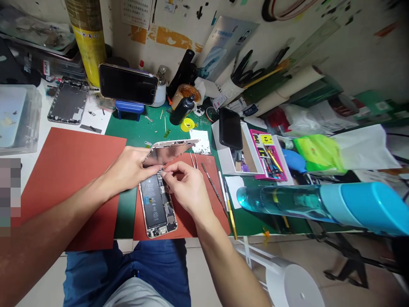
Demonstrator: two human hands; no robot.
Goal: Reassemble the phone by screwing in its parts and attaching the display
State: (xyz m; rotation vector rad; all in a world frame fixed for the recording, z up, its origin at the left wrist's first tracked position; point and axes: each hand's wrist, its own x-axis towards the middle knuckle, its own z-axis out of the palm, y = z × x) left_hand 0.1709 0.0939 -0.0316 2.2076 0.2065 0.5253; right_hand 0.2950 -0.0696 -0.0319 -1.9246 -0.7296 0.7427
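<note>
An opened smartphone (154,202) lies on the right-hand red mat, its black battery and circuit parts exposed. Its screen panel (169,153) is raised at the far end, standing at a slant over the body. My left hand (132,168) grips the left edge of that panel, thumb reaching across to the phone's top end. Thumb and forefinger of my right hand (188,185) are pinched together at the top of the exposed board; whatever sits between them is too small to make out. Tweezers (194,160) and a thin metal pick (212,183) lie beyond my right hand.
A second red mat (73,179) lies left. At the back, a phone (128,84) leans on a blue stand (129,108), near a dark bottle (182,110). On the right are a white box (215,136) with a phone on it, pens (230,209) and a blue water bottle (287,198).
</note>
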